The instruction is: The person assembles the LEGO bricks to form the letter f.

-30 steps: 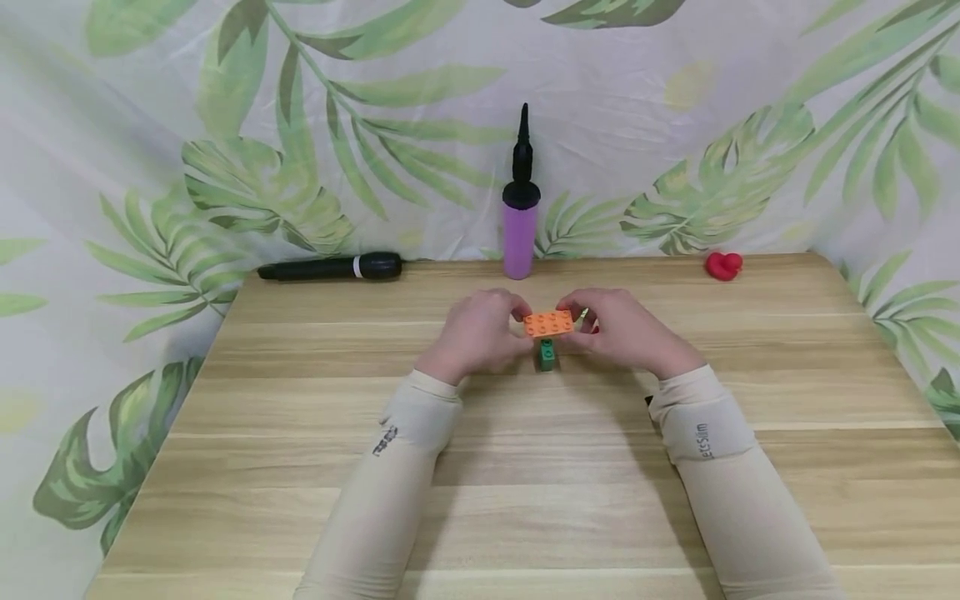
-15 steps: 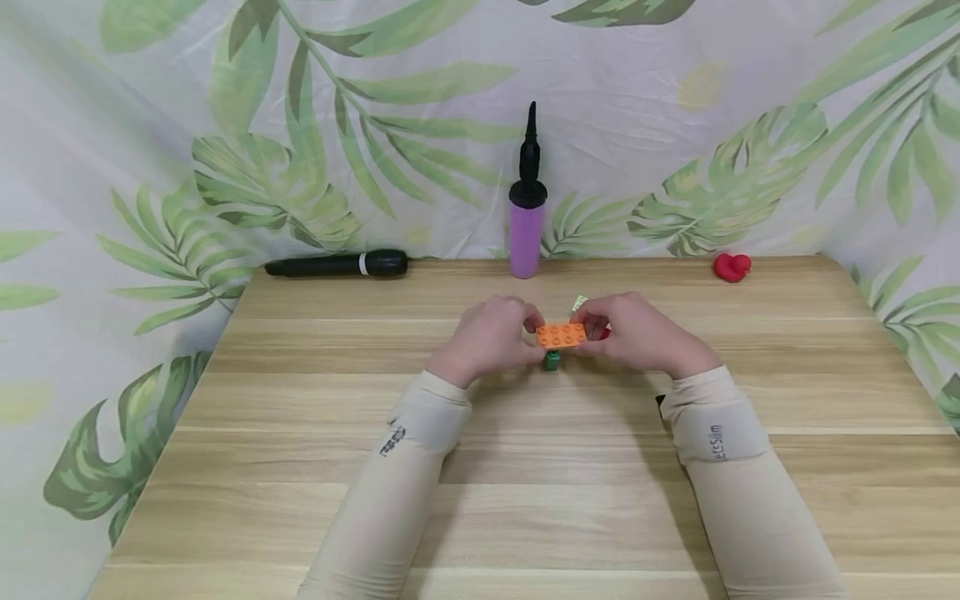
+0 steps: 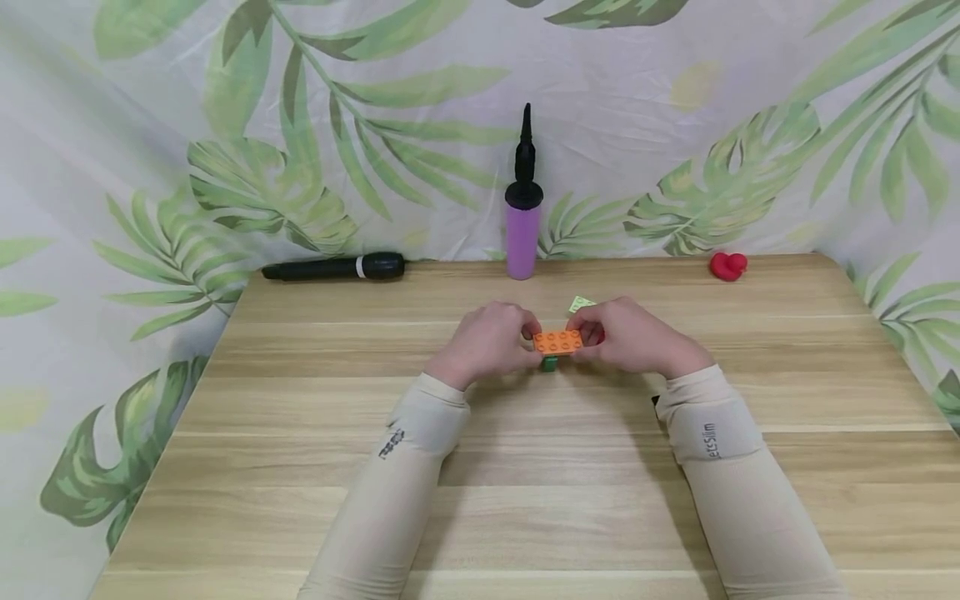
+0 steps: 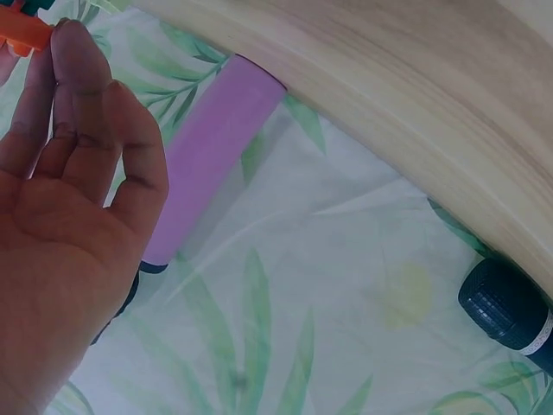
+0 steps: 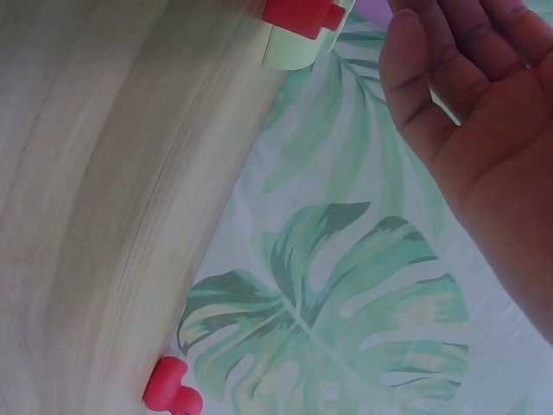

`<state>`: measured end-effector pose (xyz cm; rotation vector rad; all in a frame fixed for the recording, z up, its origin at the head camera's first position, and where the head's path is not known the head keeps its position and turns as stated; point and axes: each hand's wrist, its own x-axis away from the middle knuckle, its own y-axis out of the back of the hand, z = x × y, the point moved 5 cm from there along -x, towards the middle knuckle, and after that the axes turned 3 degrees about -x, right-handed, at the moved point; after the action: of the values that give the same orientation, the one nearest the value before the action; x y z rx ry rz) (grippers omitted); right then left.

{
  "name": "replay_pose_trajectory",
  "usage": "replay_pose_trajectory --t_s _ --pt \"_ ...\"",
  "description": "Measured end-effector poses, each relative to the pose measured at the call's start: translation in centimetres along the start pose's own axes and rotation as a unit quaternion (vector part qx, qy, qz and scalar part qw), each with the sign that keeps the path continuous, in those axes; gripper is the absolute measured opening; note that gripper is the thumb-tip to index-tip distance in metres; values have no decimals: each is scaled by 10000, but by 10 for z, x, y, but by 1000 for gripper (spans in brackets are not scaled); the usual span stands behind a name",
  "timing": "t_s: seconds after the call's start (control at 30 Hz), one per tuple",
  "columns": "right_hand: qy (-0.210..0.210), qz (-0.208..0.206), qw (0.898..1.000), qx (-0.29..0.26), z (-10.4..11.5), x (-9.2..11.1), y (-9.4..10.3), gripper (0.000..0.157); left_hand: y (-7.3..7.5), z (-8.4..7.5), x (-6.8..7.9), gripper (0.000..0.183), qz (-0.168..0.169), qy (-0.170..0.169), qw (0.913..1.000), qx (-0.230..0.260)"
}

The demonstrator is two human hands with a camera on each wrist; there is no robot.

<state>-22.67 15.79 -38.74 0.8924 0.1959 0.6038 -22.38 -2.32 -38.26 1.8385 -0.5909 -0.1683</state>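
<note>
Between both hands is an orange building brick [image 3: 557, 342] with two rows of studs. My left hand [image 3: 491, 337] pinches its left end, and the right hand [image 3: 630, 335] pinches the right end. Directly under the orange brick, a small green brick [image 3: 550, 364] shows only its front face; its top is covered. In the left wrist view, the orange brick [image 4: 26, 33] reaches the fingertips, with dark green just above it. A red brick [image 5: 302, 15] and a pale green brick [image 5: 294, 50] appear beside the right hand [image 5: 492, 130] in its wrist view.
Along the table's back edge are a black cylinder with a white band [image 3: 333, 267], a purple hand pump [image 3: 522, 237] standing upright, and a red toy duck [image 3: 727, 266]. A small black object [image 3: 656, 403] peeks out beside the right cuff. Leaf-patterned cloth [image 3: 420, 167] hangs behind.
Both hands have brought the orange brick down and slightly nearer over the green brick, hiding the green studs seen earlier. The pale green brick behind shows more. Both hands keep their pinch.
</note>
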Motion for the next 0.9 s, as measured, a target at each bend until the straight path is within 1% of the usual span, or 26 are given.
replay_pose_trajectory --t_s 0.23,0.47,0.9 --pt "14 94 10000 12 1 -1 -2 22 0 2 2 36 97 -14 9999 -67" --pt "40 117 9999 7 0 -1 -2 21 -1 1 1 33 92 -57 9999 -55" --pt "-58 86 9999 -129 -1 -1 -3 22 -1 2 2 31 101 66 9999 14"
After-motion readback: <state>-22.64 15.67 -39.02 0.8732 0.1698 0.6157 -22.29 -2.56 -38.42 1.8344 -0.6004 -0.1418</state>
